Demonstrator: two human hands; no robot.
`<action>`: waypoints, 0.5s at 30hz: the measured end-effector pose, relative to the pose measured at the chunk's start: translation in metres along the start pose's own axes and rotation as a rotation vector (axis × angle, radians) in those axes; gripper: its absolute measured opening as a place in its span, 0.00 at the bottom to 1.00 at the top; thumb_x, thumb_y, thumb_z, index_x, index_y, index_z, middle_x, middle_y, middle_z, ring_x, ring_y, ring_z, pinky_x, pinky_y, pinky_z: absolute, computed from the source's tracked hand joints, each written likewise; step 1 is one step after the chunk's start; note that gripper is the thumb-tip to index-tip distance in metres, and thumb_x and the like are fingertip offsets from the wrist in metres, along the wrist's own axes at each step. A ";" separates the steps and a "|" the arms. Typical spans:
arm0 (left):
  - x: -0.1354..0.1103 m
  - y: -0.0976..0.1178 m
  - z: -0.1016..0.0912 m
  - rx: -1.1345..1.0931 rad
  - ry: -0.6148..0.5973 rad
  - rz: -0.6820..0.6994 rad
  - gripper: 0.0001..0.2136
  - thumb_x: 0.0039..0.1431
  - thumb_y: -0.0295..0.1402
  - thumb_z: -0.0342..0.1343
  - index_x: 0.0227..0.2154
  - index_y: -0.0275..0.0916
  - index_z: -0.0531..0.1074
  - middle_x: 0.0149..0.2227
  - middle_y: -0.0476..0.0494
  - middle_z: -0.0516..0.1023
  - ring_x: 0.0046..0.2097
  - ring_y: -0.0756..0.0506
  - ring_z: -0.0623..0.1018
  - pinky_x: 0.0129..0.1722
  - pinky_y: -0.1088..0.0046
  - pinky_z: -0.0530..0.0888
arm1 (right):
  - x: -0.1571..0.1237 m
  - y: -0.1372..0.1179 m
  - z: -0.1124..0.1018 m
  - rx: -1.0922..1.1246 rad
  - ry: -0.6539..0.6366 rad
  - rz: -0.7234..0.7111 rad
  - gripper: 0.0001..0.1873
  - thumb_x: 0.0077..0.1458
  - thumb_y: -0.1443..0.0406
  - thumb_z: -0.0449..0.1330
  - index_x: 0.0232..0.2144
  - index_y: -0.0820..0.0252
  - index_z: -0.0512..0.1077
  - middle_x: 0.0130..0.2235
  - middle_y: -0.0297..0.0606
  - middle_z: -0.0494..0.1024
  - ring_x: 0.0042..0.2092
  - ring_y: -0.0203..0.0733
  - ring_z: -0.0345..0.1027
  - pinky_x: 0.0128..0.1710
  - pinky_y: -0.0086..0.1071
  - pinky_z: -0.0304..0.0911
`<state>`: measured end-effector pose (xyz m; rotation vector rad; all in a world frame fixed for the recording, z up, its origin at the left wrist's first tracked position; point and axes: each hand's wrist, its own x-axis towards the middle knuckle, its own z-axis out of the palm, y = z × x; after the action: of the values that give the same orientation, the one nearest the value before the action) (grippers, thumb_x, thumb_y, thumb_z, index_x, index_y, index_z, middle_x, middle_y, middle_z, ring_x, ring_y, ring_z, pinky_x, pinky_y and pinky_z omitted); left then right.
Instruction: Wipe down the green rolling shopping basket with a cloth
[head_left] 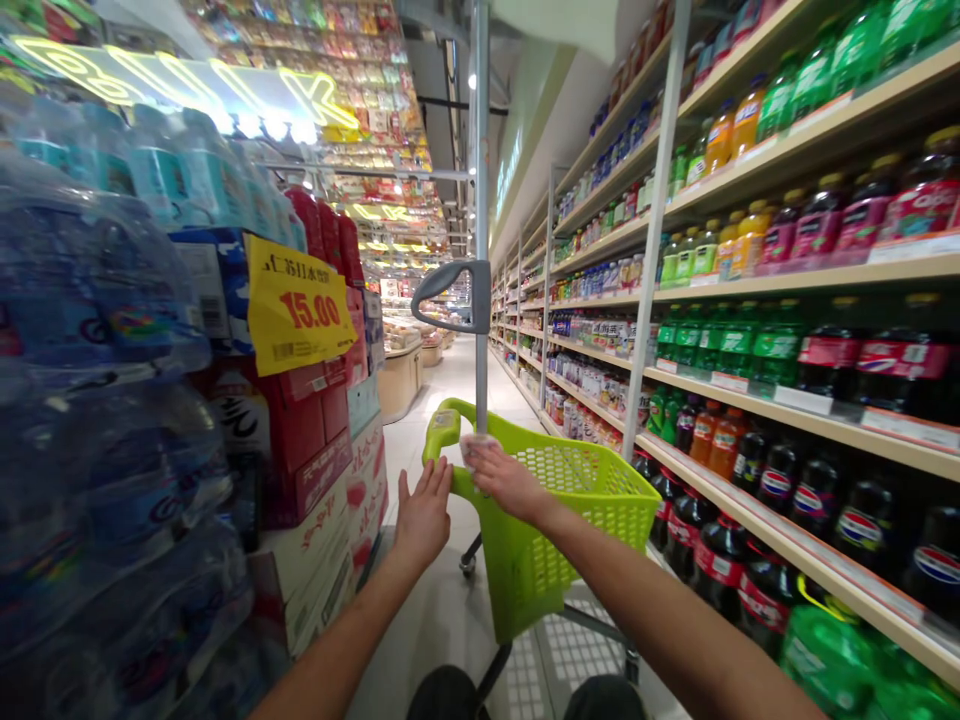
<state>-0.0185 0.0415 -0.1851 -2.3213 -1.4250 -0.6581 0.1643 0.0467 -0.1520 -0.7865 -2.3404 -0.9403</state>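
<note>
A lime-green shopping basket [592,500] rides on a wheeled trolley frame in a supermarket aisle, right in front of me. My left hand [424,515] rests flat against the basket's near rim, fingers stretched out and together. My right hand [502,478] lies over the rim at the foot of the trolley's grey upright pole [481,300], its fingers curled around the rim. The pole ends in a grey loop handle [450,295] above both hands. The inside of the basket shows nothing in it.
Stacked packs of bottled water [97,400] and red cartons [307,440] with a yellow 15.00 price sign [298,303] crowd the left. Shelves of soft-drink bottles [787,350] line the right. The pale tiled aisle floor [450,390] runs ahead between them.
</note>
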 end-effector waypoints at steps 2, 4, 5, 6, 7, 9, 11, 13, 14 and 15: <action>0.001 0.002 -0.001 -0.007 -0.011 -0.004 0.31 0.45 0.21 0.41 0.57 0.35 0.55 0.61 0.43 0.53 0.62 0.42 0.54 0.60 0.48 0.45 | -0.012 -0.008 0.008 0.012 -0.012 -0.008 0.11 0.57 0.70 0.52 0.39 0.62 0.72 0.49 0.43 0.72 0.58 0.45 0.54 0.56 0.45 0.56; 0.001 0.004 -0.002 -0.011 -0.022 -0.004 0.31 0.45 0.21 0.41 0.57 0.35 0.55 0.61 0.43 0.53 0.62 0.42 0.54 0.60 0.47 0.45 | -0.015 -0.010 0.009 0.028 0.029 0.029 0.11 0.58 0.70 0.51 0.39 0.62 0.72 0.50 0.43 0.71 0.59 0.45 0.53 0.55 0.45 0.56; 0.001 0.005 -0.002 -0.013 -0.022 -0.005 0.31 0.45 0.22 0.42 0.57 0.35 0.55 0.62 0.43 0.53 0.62 0.42 0.54 0.60 0.47 0.45 | -0.014 -0.009 0.008 0.036 0.064 0.062 0.11 0.58 0.70 0.51 0.39 0.62 0.72 0.50 0.44 0.71 0.59 0.46 0.52 0.56 0.46 0.55; 0.001 0.006 -0.002 -0.013 -0.017 -0.006 0.31 0.45 0.22 0.42 0.58 0.35 0.55 0.62 0.43 0.52 0.63 0.42 0.54 0.60 0.47 0.45 | -0.012 -0.007 0.008 0.045 0.102 0.096 0.11 0.58 0.70 0.50 0.39 0.62 0.72 0.51 0.44 0.70 0.60 0.46 0.52 0.56 0.46 0.55; 0.001 0.007 -0.001 -0.011 -0.008 -0.006 0.31 0.46 0.22 0.42 0.58 0.35 0.55 0.62 0.43 0.52 0.63 0.42 0.53 0.60 0.48 0.45 | -0.012 -0.007 0.009 0.055 0.133 0.130 0.11 0.58 0.70 0.50 0.39 0.62 0.72 0.51 0.44 0.70 0.60 0.46 0.51 0.56 0.47 0.54; 0.000 0.008 0.002 -0.003 0.013 0.001 0.31 0.46 0.22 0.42 0.58 0.35 0.54 0.62 0.43 0.51 0.63 0.41 0.52 0.60 0.48 0.45 | -0.020 -0.013 0.016 0.083 0.150 0.169 0.12 0.58 0.70 0.50 0.39 0.61 0.72 0.51 0.43 0.70 0.60 0.45 0.51 0.57 0.47 0.53; -0.001 0.007 0.006 0.001 0.024 0.018 0.32 0.45 0.22 0.42 0.58 0.34 0.54 0.62 0.43 0.51 0.63 0.42 0.52 0.61 0.49 0.45 | -0.041 -0.029 0.029 0.110 0.104 0.152 0.11 0.58 0.70 0.51 0.39 0.60 0.72 0.50 0.41 0.71 0.59 0.43 0.53 0.57 0.45 0.54; -0.002 0.006 0.010 0.006 0.032 0.035 0.32 0.45 0.22 0.42 0.58 0.34 0.54 0.62 0.44 0.51 0.63 0.42 0.51 0.61 0.50 0.45 | -0.063 -0.046 0.043 0.122 0.040 0.106 0.09 0.58 0.69 0.52 0.36 0.59 0.73 0.47 0.39 0.74 0.57 0.41 0.57 0.56 0.40 0.56; -0.003 0.005 0.012 0.011 0.040 0.045 0.31 0.45 0.22 0.42 0.58 0.34 0.54 0.62 0.44 0.51 0.63 0.42 0.51 0.61 0.51 0.45 | -0.071 -0.053 0.047 0.123 0.024 0.086 0.09 0.57 0.68 0.53 0.34 0.59 0.74 0.46 0.37 0.75 0.56 0.40 0.58 0.56 0.39 0.57; -0.003 0.004 0.014 0.016 0.052 0.055 0.31 0.45 0.22 0.42 0.58 0.35 0.55 0.62 0.44 0.51 0.63 0.42 0.52 0.61 0.51 0.46 | -0.074 -0.056 0.048 0.123 0.021 0.078 0.09 0.58 0.68 0.53 0.34 0.59 0.74 0.45 0.37 0.75 0.56 0.40 0.59 0.56 0.39 0.57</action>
<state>-0.0132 0.0440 -0.1985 -2.3056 -1.3338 -0.6834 0.1684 0.0245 -0.2540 -0.8079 -2.3075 -0.7604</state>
